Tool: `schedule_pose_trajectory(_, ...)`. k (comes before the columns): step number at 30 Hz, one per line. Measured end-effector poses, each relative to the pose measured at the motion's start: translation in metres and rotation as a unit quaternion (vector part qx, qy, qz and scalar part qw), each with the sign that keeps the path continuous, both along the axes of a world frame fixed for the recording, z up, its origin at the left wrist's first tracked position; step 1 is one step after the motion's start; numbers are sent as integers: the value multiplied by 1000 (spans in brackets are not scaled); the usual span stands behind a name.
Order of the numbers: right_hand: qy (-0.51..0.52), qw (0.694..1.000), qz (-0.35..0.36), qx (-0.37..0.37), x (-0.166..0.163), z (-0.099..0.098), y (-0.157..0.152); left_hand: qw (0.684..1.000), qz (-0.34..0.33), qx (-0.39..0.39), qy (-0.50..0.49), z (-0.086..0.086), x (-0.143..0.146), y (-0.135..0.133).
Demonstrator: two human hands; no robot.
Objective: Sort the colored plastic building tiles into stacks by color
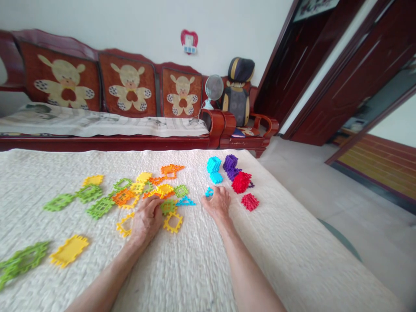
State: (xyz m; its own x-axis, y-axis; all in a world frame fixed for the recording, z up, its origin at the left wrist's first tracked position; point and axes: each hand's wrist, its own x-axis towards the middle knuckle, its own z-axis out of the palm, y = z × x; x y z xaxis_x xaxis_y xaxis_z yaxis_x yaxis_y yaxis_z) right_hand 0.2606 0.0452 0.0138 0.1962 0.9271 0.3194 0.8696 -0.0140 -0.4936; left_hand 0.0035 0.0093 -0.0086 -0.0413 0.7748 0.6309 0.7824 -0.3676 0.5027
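Note:
My left hand [147, 222] is at the loose pile of plastic interlocking building pieces, its fingers curled downward and their tips hidden. Around it lie a yellow frame piece [121, 226], a green square piece [168, 207], another yellow frame [177, 222] and an orange piece [122, 197]. To the right, my right hand [219, 203] is closed, thumb and fingers around a small light-blue building piece [209, 190] on the cloth. A blue triangle piece [186, 201] lies between the hands. Beyond the right hand are stacked light-blue pieces [213, 164].
Purple pieces [230, 163] and red pieces [241, 182] form groups at the table's right. Green pieces [27, 256] and a yellow panel [69, 250] lie front left. The cloth-covered table [182, 268] ends at a slanting right edge; a wooden sofa [130, 143] stands behind.

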Motion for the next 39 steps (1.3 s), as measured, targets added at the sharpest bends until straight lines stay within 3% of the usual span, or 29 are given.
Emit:
schedule_pose_trajectory(4,23,1000,-3,-6,-1,1,-2,1000,3,4,7,0,0,0)
schedule_pose_trajectory(11,-24,999,-32,-30,1,5,-3,1000,11,19,7,1,2,0)
schedule_pose_trajectory(20,38,997,41,58,5,-7,6,1000,6,-5,2,-1,0,0)
schedule_pose_trajectory(24,45,996,61,55,5,-7,5,1000,5,-1,3,-1,0,0)
schedule_pose_trajectory(39,-1,999,14,37,6,-6,1,999,12,19,33,-3,-1,0)
